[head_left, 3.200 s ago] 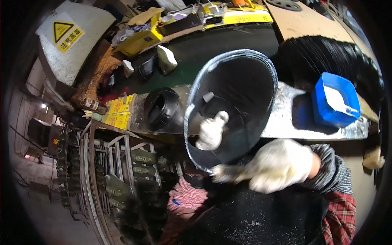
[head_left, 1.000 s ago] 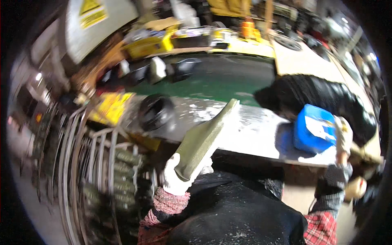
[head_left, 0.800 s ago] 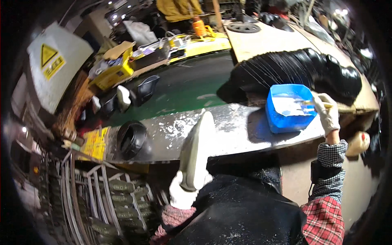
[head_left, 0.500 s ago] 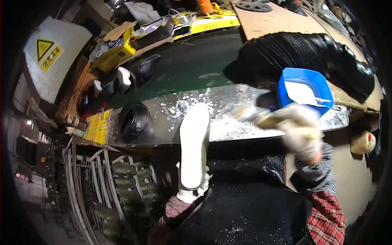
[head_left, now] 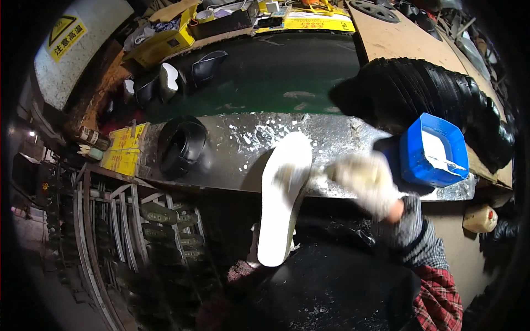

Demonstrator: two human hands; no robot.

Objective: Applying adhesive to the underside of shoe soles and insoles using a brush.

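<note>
A long white shoe sole stands tilted in front of me, its white face turned up and its toe end over the metal bench edge. My left hand grips it from behind near the heel; most of its gloved fingers are hidden. My right hand, in a soiled pale glove and smeared by motion, is closed round a brush whose blurred tip is beside the sole's right edge. A greyish shadow lies across the sole's upper part. To the right stands a blue tub holding white paste, a white-coated stick across its rim.
White splashes mark the metal bench top. A black shoe upper sits at its left. Beyond runs a dark green belt carrying several shoe parts. Stacked black shoe pieces lie right; a metal rack stands lower left.
My right hand has swung left and down from beside the tub toward the sole. The sole appears further right in the view, its toe leaning right; the whole view has also shifted.
</note>
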